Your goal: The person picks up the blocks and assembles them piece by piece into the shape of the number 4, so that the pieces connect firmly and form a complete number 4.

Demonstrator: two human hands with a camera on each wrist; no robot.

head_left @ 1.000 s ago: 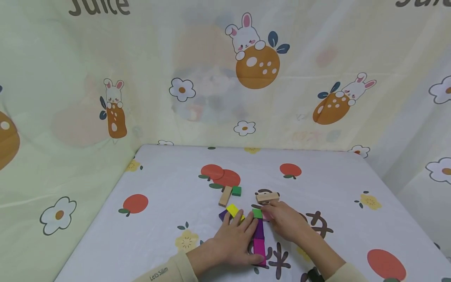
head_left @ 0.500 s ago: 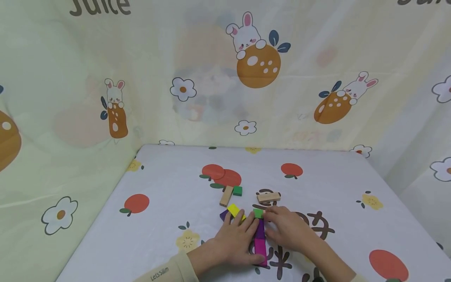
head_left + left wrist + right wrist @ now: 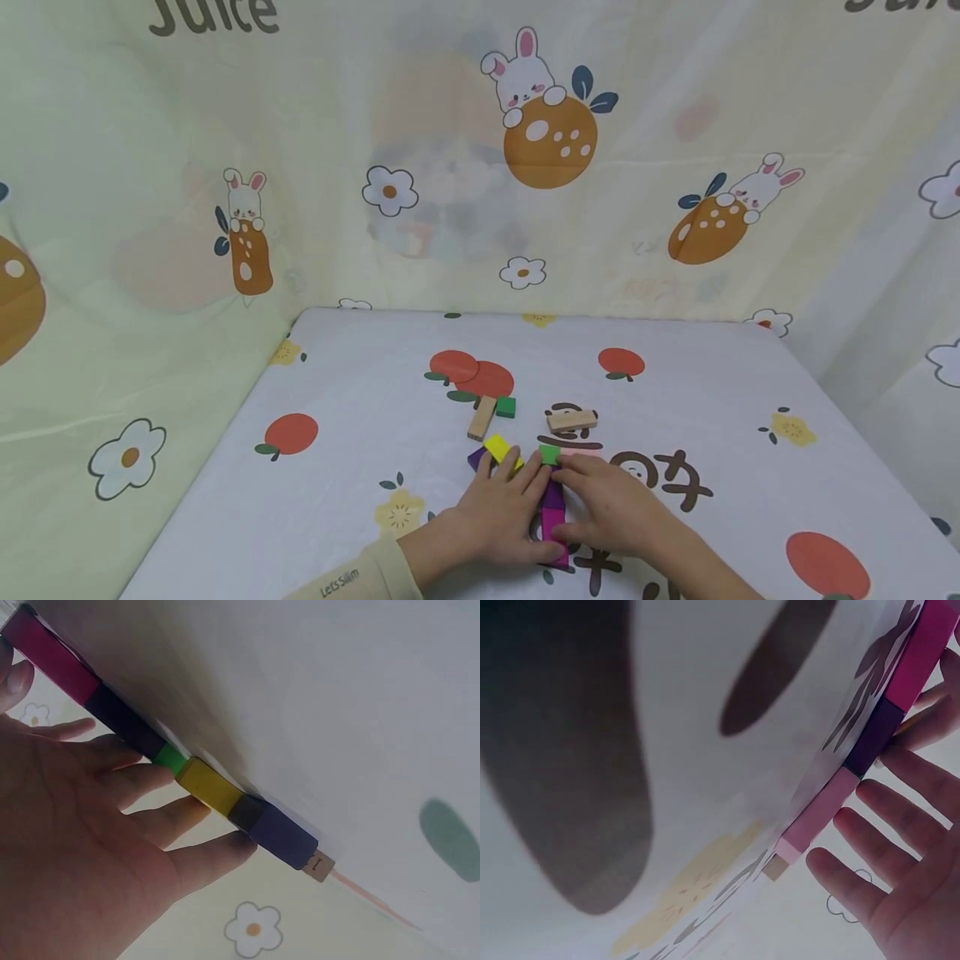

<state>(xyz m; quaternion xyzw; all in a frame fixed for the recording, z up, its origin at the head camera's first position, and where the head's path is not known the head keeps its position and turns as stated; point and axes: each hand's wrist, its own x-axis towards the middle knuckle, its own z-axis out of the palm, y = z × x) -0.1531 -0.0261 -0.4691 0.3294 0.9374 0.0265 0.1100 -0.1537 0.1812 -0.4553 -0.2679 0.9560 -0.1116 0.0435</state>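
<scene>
Worktop [image 3: 360, 379]: white, printed with red fruit [image 3: 825, 564] and brown lettering [image 3: 682, 479], spread beneath both grips.
Left grip [image 3: 498, 512]: released, fingers fanned out and fairly straight, thumb lying over the near end of the magenta block [image 3: 551, 518].
Right grip [image 3: 611, 504]: released too, fingers extended and curled round nothing, thumb at the right edge of the magenta block.
Magenta block: between the two grips, pointing away from the person.
Inner purple block [image 3: 553, 493]: between both grips, end to end with the magenta block on its far side.
Bright green block [image 3: 549, 455]: at the far end of the inner purple block, just beyond the left grip's fingertips.
Pink block [image 3: 817, 814]: just beyond the right grip's fingertips, partly hidden by them in the head view; contact cannot be told.
Yellow block [image 3: 498, 447]: slanting at the left grip's fingertips.
Outer purple block [image 3: 475, 457]: left of the yellow block, beyond the left grip, mostly covered.
Left wooden block [image 3: 482, 418]: farther beyond the left grip, dark green block [image 3: 506, 407] just beside it.
Right wooden block [image 3: 572, 421]: beyond the right grip, past the pink block.
Sleeve [image 3: 348, 577]: beige, lettered, behind the left grip.
</scene>
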